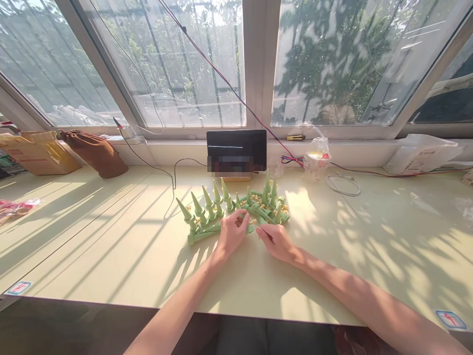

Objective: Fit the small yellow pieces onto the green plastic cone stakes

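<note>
Several green cone-shaped plastic pieces (207, 204) stand and lie in a cluster on the pale desk (111, 236), with small yellowish bits among them. My left hand (231, 234) rests at the cluster's front edge, fingers curled around one green piece (248, 217). My right hand (277, 241) sits just to its right, fingers pinched on another green piece (263, 220). The two hands nearly touch. A long green piece (201, 236) lies flat to the left of my left hand.
A dark tablet (236, 150) leans against the window sill behind the cluster. A brown pouch (96, 153) and a cardboard box (39, 153) sit at the far left. A plastic bag (317, 157), a white cable (343, 185) and a white bag (421, 153) lie to the right.
</note>
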Demonstrator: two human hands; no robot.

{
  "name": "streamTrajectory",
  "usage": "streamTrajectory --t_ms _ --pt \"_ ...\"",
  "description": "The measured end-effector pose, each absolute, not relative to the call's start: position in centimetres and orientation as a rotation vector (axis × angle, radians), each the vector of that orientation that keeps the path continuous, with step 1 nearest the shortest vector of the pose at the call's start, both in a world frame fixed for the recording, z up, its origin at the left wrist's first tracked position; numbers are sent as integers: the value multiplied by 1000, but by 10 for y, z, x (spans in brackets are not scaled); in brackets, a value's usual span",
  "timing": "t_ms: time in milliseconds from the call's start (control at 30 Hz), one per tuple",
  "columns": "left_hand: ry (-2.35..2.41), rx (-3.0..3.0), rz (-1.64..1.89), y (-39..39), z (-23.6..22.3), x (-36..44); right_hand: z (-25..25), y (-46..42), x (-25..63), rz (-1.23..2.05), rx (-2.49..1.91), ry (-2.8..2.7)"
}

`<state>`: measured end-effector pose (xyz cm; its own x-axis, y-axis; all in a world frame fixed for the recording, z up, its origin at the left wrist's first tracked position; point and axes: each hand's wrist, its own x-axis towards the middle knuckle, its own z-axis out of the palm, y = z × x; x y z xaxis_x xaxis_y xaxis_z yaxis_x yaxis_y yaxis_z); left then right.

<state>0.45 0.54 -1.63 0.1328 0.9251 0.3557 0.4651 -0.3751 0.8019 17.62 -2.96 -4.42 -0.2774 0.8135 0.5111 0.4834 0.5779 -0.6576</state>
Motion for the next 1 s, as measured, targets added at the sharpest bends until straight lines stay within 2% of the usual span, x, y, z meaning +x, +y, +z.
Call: streamTrajectory --t_ms 733,1000 --pt "1318 1903 1100 9 -18 1 -45 -30 178 497 -1055 -1937" --pt "1427 1903 1253 10 -5 -8 -41 -31 178 506 -1068 -1946"
